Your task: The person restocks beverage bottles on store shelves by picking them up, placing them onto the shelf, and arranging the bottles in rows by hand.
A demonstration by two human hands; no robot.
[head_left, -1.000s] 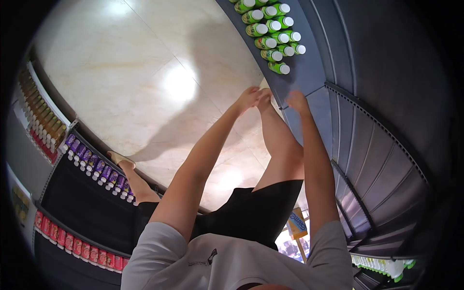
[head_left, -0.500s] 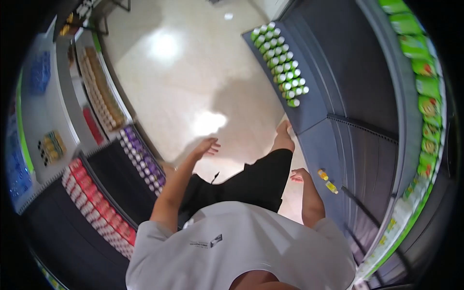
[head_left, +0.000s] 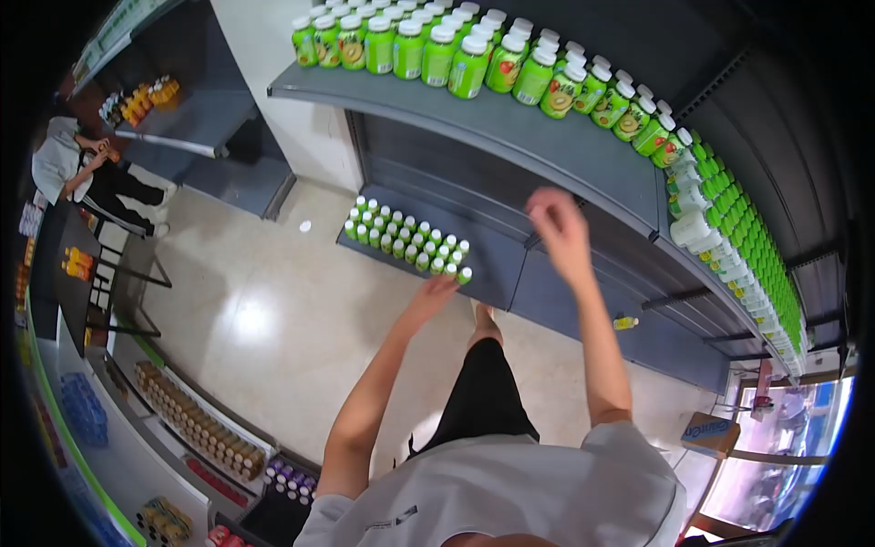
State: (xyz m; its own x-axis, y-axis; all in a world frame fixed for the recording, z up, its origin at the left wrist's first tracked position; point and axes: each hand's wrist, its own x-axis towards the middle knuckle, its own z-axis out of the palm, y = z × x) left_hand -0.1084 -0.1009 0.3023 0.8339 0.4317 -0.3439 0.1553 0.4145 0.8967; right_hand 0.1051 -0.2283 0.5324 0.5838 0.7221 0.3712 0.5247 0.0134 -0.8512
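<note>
At far left, a person (head_left: 73,173) has been brought into view since the earlier frame. Open floor (head_left: 301,310) is bounded by the edge of the lower shelf (head_left: 497,264). There, green bottles (head_left: 401,239) are seen just beyond the left hand (head_left: 433,296); whether its fingers are closed cannot be told. The right hand (head_left: 558,223), blurred, fingers parted, has been extended near the edge of the upper shelf (head_left: 547,137), where more bottles (head_left: 469,68) are lined.
</note>
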